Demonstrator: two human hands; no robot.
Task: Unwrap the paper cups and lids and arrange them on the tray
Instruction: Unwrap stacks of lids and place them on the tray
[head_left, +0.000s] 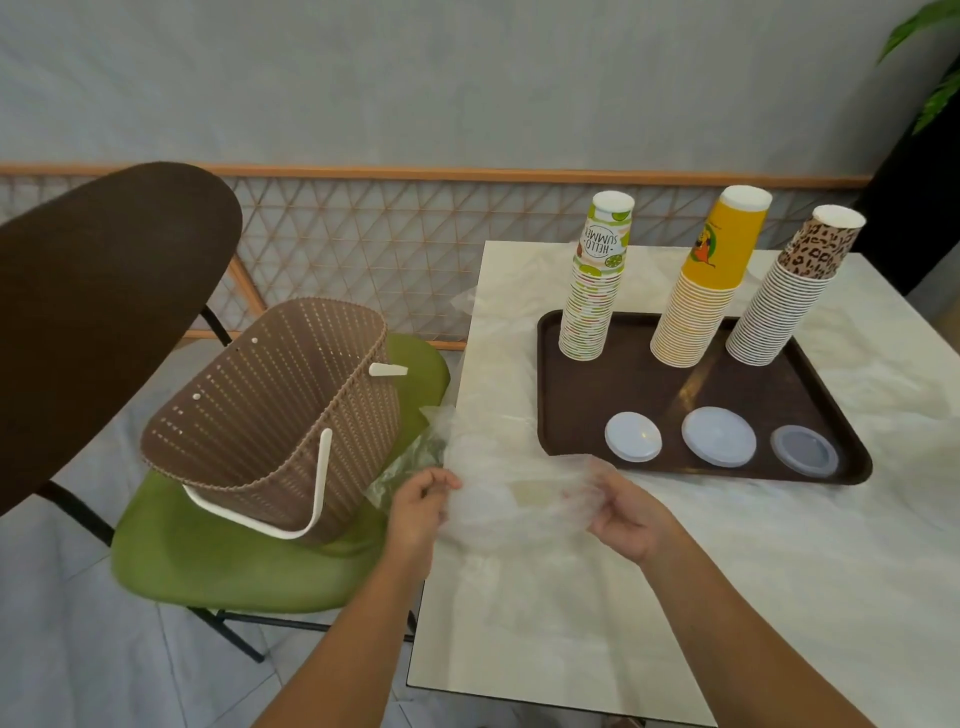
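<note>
A dark brown tray (576, 405) lies on the white table. Three upside-down cup stacks stand along its far side: a lime-print stack (595, 280), a yellow stack (709, 283) and a leopard-print stack (795, 291). Three lid piles sit along its near side: a white one (632, 436), a larger white one (718, 436) and a clear one (804, 451). In front of the tray, my left hand (418, 506) and my right hand (626, 512) each pinch an end of a crumpled clear plastic wrapper (514, 499) stretched between them at the table's left edge.
A brown perforated basket (275, 415) with a white handle leans tilted on a green chair seat (218, 561) left of the table. More clear wrap (415, 457) hangs off the table edge by the basket. A dark chair back (98, 306) rises at far left. A lattice rail runs behind.
</note>
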